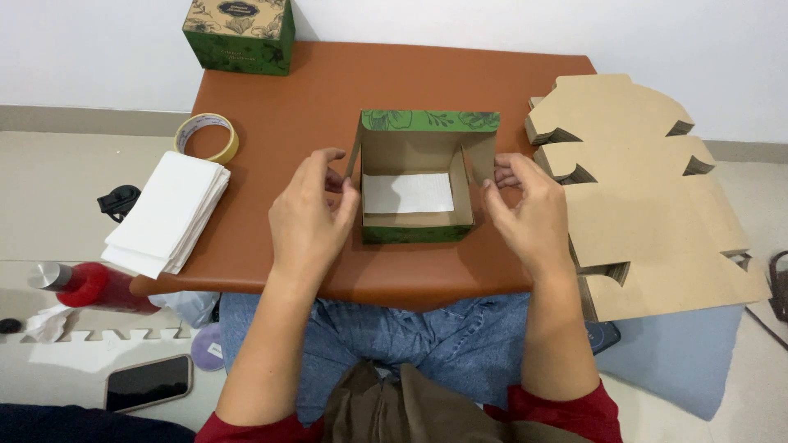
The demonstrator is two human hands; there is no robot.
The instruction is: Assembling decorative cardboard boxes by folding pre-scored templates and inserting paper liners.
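Observation:
An open green cardboard box (419,232) with a brown inside stands in the middle of the brown table (328,90). A folded white tissue (408,194) lies flat on its bottom. My left hand (310,217) holds the box's left side flap with the fingertips. On the opposite side, my right hand (529,209) pinches the right side flap. The back flap stands upright, showing a green leaf print.
A stack of flat unfolded cardboard blanks (648,197) lies on the right. A pile of white tissues (168,212) and a tape roll (208,136) sit on the left. A closed green box (240,34) stands at the far left corner. A red bottle (90,287) and phone (149,381) lie on the floor.

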